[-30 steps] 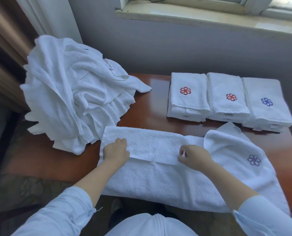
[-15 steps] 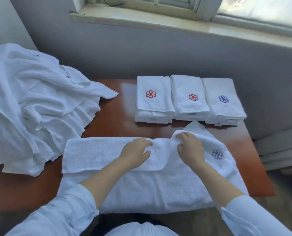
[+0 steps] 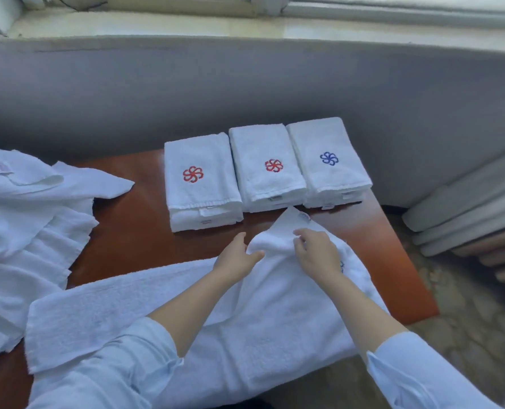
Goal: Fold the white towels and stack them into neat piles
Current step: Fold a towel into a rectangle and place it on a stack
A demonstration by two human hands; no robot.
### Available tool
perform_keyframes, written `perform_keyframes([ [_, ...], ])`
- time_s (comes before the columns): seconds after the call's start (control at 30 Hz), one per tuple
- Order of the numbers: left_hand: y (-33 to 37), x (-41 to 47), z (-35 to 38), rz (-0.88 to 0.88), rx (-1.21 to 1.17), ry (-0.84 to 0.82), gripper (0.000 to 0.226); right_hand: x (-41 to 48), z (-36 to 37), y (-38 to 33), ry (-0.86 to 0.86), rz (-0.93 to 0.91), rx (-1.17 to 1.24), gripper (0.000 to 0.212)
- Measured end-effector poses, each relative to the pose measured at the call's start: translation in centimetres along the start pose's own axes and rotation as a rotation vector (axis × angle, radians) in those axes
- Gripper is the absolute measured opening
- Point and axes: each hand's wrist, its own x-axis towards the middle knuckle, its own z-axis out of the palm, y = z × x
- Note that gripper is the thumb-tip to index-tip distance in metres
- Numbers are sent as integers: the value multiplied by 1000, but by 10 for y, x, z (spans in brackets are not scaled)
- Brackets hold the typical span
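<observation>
While the crumpled heap of white towels (image 3: 24,231) sits far left, the long white terry towel (image 3: 121,302) lies across the reddish-brown wooden table (image 3: 145,231); left hand (image 3: 236,258) pinches its bunched-up right end between thumb and fingers; right hand (image 3: 316,252), fingers curled, grips the same raised fold just beside; a blue embroidered emblem (image 3: 342,265) peeks out by that wrist.

White piles (image 3: 267,187) are displaying pinwheel emblems (image 3: 274,165): red at 11 o'clock, red at 12 o'clock, blue at 1 o'clock.
</observation>
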Motion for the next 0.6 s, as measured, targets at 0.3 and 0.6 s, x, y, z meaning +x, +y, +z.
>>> perform_keyframes([
  [0.3,1,17,15,2,41,124,18,55,-6,24,-147,230,33,65],
  [0.6,10,10,20,-32,104,135,25,65,-11,30,-266,331,-82,12],
])
